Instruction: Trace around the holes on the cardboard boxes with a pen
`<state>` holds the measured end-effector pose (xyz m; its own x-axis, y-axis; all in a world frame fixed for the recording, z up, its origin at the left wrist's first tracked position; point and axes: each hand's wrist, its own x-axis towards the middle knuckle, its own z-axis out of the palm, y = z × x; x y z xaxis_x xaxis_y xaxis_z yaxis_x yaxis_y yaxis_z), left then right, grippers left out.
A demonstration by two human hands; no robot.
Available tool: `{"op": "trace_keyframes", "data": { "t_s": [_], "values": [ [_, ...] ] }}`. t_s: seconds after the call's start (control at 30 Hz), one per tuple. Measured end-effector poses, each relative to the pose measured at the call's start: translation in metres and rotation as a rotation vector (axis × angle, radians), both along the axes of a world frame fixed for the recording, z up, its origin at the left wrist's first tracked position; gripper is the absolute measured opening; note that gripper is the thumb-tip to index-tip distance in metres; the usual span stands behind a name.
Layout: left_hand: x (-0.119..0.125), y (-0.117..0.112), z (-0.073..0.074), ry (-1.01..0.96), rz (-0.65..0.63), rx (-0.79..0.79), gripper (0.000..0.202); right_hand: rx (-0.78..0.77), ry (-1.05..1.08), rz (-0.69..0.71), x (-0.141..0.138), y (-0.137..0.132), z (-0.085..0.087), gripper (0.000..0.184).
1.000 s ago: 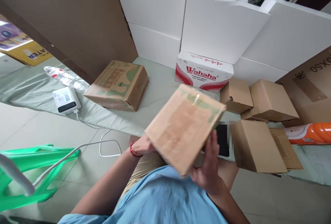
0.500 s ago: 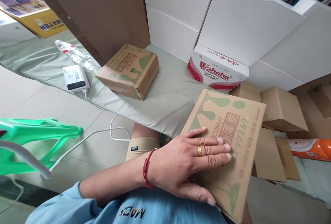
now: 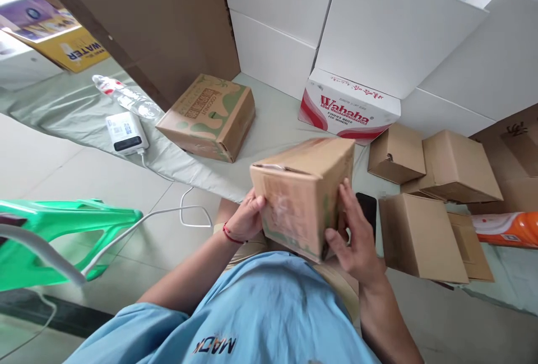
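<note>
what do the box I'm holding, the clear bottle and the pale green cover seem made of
Held box: likely matte brown cardboard, by its folded edges and flap seam. Clear bottle: probably thin, glossy plastic, see-through with bright highlights. Pale green cover: wrinkled, faintly shiny, so fabric or plastic sheeting.

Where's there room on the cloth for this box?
Bare cloth shows between the coconut carton and the Wahaha box, your held box hiding some. Another patch lies in front of the orange bottle. Brown boxes crowd the space between.
</note>
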<state>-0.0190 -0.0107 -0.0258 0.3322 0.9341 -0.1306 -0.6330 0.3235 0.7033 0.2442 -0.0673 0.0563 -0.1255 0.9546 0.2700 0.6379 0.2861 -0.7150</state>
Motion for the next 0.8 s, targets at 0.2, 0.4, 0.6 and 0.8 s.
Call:
{"op": "trace_keyframes", "data": {
  "t_s": [0.2,0.4,0.6,0.8],
  "values": [
    [-0.022,-0.018,-0.035,-0.305,0.134,-0.362,0.031,0.105,-0.205,0.166,-0.040,0.007,-0.006,0.074],
    [-0.038,-0.017,-0.038,-0.275,0.230,-0.466,0.046,0.213,-0.133,0.237,-0.057,0.007,-0.020,0.060],
    [-0.034,0.001,-0.036,-0.123,0.280,-0.502,0.037,0.137,0.070,0.053,-0.028,-0.002,-0.036,0.030],
    [-0.015,0.007,-0.030,0.361,0.017,-0.316,0.040,-0.264,-0.349,-0.490,0.042,0.001,-0.083,0.034]
  ]
}}
